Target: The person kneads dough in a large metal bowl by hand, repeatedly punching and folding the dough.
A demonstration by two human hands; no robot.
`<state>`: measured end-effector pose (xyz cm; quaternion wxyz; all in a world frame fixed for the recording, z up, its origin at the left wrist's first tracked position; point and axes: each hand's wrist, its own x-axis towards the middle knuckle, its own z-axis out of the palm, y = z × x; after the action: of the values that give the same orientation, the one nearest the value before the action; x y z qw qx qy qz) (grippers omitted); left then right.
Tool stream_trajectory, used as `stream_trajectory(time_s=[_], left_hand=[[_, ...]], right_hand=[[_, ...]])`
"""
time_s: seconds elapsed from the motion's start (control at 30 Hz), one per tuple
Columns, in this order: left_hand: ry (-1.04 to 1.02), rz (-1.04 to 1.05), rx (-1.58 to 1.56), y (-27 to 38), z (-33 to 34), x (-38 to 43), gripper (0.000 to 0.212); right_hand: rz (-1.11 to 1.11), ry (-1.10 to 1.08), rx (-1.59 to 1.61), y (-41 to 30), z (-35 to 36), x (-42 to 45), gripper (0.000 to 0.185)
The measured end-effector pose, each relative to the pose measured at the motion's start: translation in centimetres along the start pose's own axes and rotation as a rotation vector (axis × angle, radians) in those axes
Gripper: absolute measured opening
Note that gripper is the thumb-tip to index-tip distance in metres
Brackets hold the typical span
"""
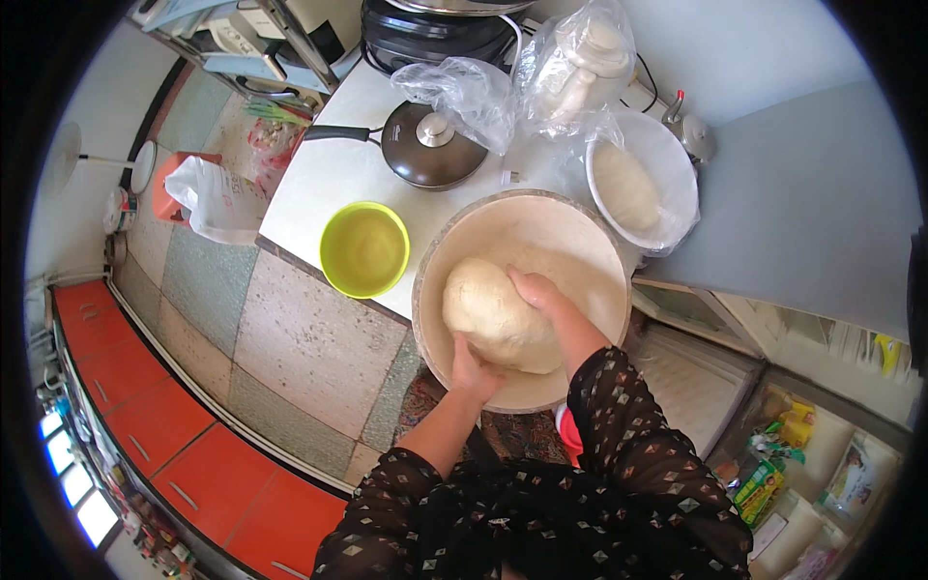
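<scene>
A large ball of dough lies in a wide, deep basin at the table's near edge. My left hand cups the dough from its near left side, fingers partly hidden under it. Across the upper right side of the dough rests my right hand, thumb on top and the other fingers out of sight. Both hands grip the dough between them. Left of the basin stands a lime-green bowl of yellowish liquid. To the right, a white bowl lined with plastic holds a pale, flour-like mass.
Behind the basin on the white table are a lidded frying pan, crumpled clear plastic and a plastic-wrapped appliance. A metal teapot stands at the wall. An open refrigerator is at right; red cabinets line the left.
</scene>
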<state>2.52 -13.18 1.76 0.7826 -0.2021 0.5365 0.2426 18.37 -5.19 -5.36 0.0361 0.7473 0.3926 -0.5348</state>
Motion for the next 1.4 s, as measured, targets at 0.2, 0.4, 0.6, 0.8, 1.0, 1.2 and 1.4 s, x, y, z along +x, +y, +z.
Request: stream_trajectory(time_s=[0.2,0.4,0.6,0.8,1.0,1.2,1.4], left_hand=[[0.045,0.149,-0.281,0.3,-1.2,1.0,0.068],[-0.185,0.213,-0.215,0.1,-1.1,0.9,0.059],[-0.540,0.312,-0.110,1.5,3.4,0.3,0.046],[-0.021,0.364,0.348,3.4,2.8,4.7,0.048],[0.206,0.313,0.477,3.0,-2.0,7.1,0.049],[0.134,0.209,0.246,0.4,-1.7,7.3,0.051],[0.137,0.185,0.136,0.1,0.5,6.2,0.053]], right_hand=[[-0.069,0.018,-0.071,-3.7,0.2,-8.3,0.057],[-0.203,0.309,0.087,-3.6,-0.4,-13.7,0.045],[-0.720,0.659,-0.105,-4.3,-3.3,-20.5,0.026],[-0.779,0.656,-0.370,0.9,-0.9,-13.7,0.033],[-0.405,0.437,0.138,4.4,-4.1,-8.6,0.039],[0.040,0.058,0.548,4.4,-4.2,-1.5,0.048],[0.165,0.006,0.526,4.3,-2.4,2.0,0.051]])
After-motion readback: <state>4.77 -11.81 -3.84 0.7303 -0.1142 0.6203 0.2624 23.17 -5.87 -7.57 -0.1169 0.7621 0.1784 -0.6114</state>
